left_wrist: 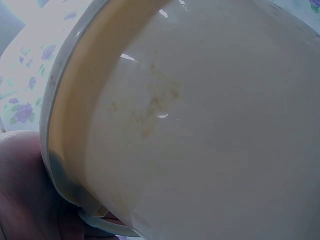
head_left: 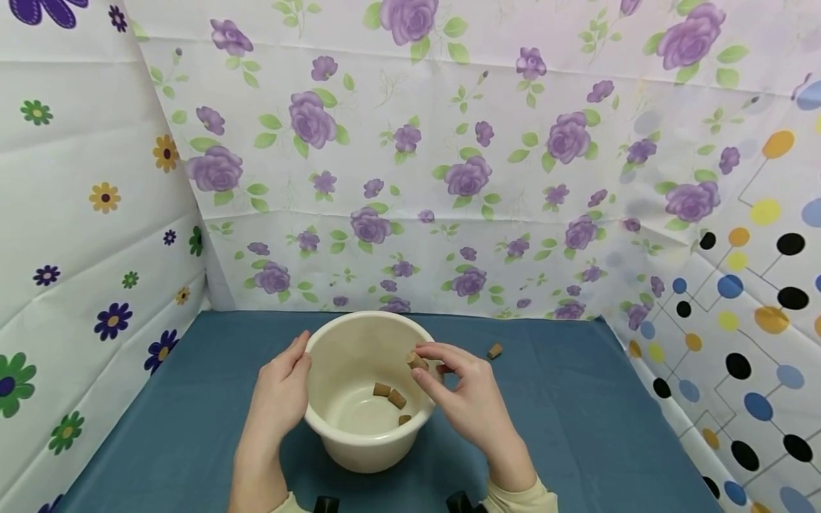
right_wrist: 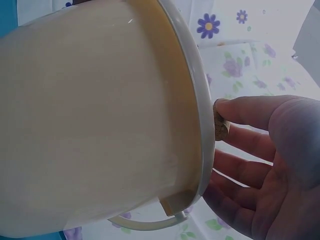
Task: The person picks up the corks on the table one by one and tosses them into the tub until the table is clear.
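A cream plastic bucket (head_left: 362, 449) stands tilted slightly toward me on the blue cloth. My left hand (head_left: 279, 388) grips its left rim, beside the handle (left_wrist: 107, 227) in the left wrist view. Between thumb and index finger, my right hand (head_left: 465, 392) pinches a cork (head_left: 417, 360) at the bucket's right rim. The same cork (right_wrist: 221, 120) shows just past the rim in the right wrist view. Inside the bucket lie a cork (head_left: 381, 390), a second cork (head_left: 397, 398) beside it and a third cork (head_left: 405, 420), partly hidden by the wall.
One more cork (head_left: 494, 350) lies on the blue cloth (head_left: 577, 427) behind my right hand. A flowered sheet (head_left: 410, 178) rises behind the table. A daisy-patterned sheet (head_left: 77, 235) stands on the left and a dotted one (head_left: 750, 342) on the right.
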A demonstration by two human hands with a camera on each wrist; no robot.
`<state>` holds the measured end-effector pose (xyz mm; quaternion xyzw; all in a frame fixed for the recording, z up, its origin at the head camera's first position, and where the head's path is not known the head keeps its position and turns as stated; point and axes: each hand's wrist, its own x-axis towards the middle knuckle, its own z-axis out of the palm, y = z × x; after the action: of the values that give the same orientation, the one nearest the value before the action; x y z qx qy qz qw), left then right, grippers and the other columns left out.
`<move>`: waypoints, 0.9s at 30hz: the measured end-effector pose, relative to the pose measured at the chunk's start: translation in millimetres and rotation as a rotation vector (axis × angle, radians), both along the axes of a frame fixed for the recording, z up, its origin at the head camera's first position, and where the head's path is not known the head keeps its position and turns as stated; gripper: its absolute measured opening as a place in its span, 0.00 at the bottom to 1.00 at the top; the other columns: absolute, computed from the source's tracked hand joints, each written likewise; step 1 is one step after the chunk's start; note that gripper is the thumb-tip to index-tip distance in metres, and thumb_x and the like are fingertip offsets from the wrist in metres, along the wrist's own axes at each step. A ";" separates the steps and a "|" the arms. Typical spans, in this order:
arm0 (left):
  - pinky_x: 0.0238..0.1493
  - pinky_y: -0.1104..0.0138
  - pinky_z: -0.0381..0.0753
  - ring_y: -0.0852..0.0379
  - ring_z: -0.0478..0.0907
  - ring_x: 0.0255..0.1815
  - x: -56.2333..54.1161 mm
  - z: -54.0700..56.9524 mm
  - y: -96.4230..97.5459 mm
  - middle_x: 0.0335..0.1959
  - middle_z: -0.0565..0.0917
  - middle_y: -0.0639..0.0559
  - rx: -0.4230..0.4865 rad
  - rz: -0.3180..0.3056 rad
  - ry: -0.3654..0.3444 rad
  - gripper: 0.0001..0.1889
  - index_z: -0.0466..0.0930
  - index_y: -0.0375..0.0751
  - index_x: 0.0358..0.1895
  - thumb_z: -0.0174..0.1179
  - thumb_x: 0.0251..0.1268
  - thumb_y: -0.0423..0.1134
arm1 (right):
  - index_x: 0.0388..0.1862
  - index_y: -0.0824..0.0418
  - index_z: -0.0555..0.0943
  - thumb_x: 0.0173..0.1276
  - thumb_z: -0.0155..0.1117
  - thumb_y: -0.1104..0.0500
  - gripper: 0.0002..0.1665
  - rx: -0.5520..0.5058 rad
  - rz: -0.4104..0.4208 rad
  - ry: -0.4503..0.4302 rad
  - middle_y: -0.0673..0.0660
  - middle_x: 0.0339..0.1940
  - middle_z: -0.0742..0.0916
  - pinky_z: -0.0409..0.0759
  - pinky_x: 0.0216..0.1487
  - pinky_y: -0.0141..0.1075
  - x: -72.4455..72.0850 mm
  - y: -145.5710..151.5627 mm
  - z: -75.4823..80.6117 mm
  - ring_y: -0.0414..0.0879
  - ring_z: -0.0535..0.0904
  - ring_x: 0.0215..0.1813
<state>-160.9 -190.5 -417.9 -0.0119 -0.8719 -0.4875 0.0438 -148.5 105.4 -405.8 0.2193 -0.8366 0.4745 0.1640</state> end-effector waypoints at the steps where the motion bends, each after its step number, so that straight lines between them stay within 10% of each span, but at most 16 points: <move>1: 0.84 0.40 0.51 0.40 0.53 0.86 0.0 0.2 0.1 0.85 0.60 0.39 0.000 -0.001 0.000 0.27 0.59 0.40 0.85 0.41 0.91 0.42 | 0.59 0.43 0.90 0.74 0.76 0.51 0.16 0.002 -0.002 -0.002 0.39 0.58 0.89 0.89 0.51 0.41 0.2 -0.1 0.4 0.39 0.86 0.55; 27: 0.84 0.41 0.50 0.40 0.52 0.87 -1.1 0.2 -0.2 0.86 0.59 0.39 0.006 -0.006 -0.020 0.27 0.58 0.40 0.86 0.41 0.91 0.41 | 0.59 0.45 0.90 0.75 0.75 0.51 0.16 0.030 -0.010 -0.005 0.38 0.56 0.89 0.79 0.35 0.34 0.8 -2.2 -0.1 0.51 0.84 0.44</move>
<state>-161.9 -190.7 -417.7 -0.0095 -0.8708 -0.4904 0.0337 -147.7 103.2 -405.9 0.2165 -0.8451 0.4616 0.1609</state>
